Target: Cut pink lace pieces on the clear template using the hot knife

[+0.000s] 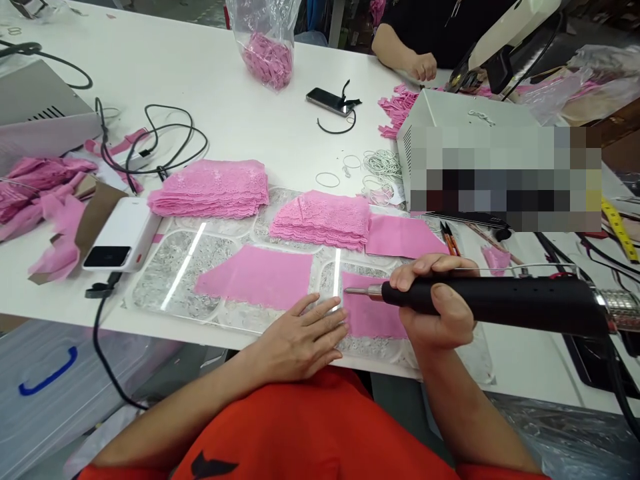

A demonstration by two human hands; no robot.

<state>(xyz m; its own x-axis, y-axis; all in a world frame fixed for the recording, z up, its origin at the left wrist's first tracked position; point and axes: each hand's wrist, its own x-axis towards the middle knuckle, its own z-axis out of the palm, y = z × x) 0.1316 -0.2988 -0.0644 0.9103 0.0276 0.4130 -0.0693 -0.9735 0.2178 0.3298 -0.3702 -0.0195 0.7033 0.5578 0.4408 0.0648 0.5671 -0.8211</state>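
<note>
My right hand [440,303] is wrapped round a thick black handheld power tool [520,301], whose slim metal tip points left. That tip hovers over or rests on a pink fabric piece [370,313]; I cannot tell whether it touches. Flat on the mat, fingers stretched out, lies my left hand [305,337], its fingertips close to the piece's left edge. Another cut pink piece [265,275] is spread just beyond it. Behind are a stack of pink lace pieces [323,220], a second lace stack [215,190] and a smooth pink stack [403,237].
A white power bank [120,233] with a black cable stands at left. Grey machine boxes [440,120] sit at both sides. Rubber bands [383,163], a phone [330,100] and a bag of pink strips [270,57] lie farther back. Across the table, a co-worker's hand [424,67] shows.
</note>
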